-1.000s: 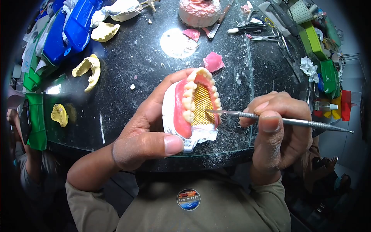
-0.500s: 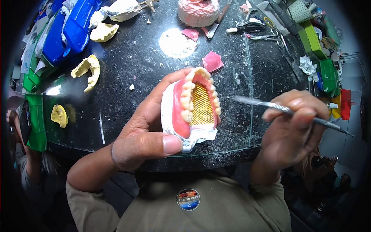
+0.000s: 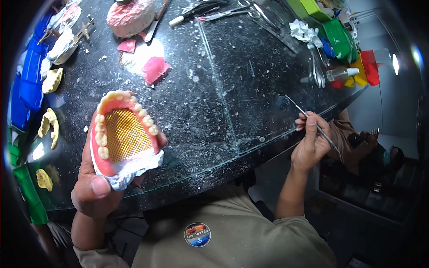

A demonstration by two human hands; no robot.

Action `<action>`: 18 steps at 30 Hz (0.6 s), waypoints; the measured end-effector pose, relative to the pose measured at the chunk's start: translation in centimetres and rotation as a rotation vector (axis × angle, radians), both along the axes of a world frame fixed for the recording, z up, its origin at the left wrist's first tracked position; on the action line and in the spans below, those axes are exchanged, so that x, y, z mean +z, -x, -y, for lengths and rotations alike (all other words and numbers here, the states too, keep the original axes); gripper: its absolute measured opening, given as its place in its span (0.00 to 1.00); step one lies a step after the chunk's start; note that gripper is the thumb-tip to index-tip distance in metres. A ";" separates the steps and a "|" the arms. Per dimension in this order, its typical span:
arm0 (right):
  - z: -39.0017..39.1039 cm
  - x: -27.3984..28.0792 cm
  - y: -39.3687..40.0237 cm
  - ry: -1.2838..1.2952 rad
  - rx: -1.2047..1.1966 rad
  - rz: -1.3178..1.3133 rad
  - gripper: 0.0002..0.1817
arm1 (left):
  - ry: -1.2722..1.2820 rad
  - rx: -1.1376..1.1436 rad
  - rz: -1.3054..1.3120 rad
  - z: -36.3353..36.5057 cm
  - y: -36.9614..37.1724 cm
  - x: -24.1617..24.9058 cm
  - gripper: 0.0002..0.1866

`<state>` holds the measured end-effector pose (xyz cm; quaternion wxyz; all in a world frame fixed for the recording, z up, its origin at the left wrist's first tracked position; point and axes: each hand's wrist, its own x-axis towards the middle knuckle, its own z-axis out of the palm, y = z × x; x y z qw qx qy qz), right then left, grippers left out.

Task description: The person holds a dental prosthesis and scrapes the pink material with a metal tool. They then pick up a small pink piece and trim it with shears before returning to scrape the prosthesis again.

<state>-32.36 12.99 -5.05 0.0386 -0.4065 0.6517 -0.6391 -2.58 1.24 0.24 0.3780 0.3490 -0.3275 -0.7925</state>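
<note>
My left hand (image 3: 96, 192) is wrapped around a denture on a white plaster model (image 3: 134, 167), thumb at its near left edge. The denture (image 3: 102, 138) has an arch of cream teeth, pink wax gums and a gold mesh (image 3: 127, 134) across the palate; it faces up toward me. My right hand (image 3: 314, 140) pinches a thin metal wax carver (image 3: 300, 108) near the table's right front edge. The carver's tip points up and left, well apart from the denture.
Pink wax pieces (image 3: 155, 70) and a pink-topped round mould (image 3: 130, 20) lie beyond the denture. Yellow plaster casts (image 3: 49, 127) stand at left beside blue bins (image 3: 31, 76). Scissors (image 3: 263, 15), a small bottle (image 3: 342, 73) and coloured bins (image 3: 338, 39) are at the far right. Another person (image 3: 355, 138) is at right.
My view has swung to the right, so the table things appear further left. The denture now shows more of its palate. My right hand with the carver is farther from it.
</note>
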 end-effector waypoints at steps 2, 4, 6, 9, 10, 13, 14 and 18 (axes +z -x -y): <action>0.1 -0.5 0.1 0.026 -0.032 0.002 0.05 | 0.013 -0.097 0.044 0.4 -0.8 0.1 0.56; 0.3 -0.6 0.3 0.044 -0.064 0.018 0.05 | -0.004 -0.096 -0.051 0.2 -0.7 0.1 0.54; 0.4 -0.6 0.4 0.037 -0.083 0.002 0.05 | 0.001 -0.088 -0.065 0.1 -0.7 0.1 0.54; 0.6 -0.6 0.2 0.000 -0.095 -0.030 0.05 | -0.011 -0.097 -0.070 0.0 -0.8 0.1 0.54; 0.6 -0.5 0.0 -0.016 -0.097 -0.042 0.05 | -0.018 -0.105 -0.069 0.0 -0.9 0.2 0.53; 0.7 -0.6 -0.1 0.009 -0.060 -0.041 0.05 | 0.042 -0.108 0.062 0.2 -0.8 0.3 0.56; 0.7 -0.7 -0.1 0.010 -0.071 -0.039 0.05 | 0.039 -0.105 0.062 0.2 -0.8 0.3 0.56; 0.6 -0.6 -0.1 -0.006 -0.068 -0.035 0.05 | 0.030 -0.130 0.072 0.2 -1.0 0.3 0.56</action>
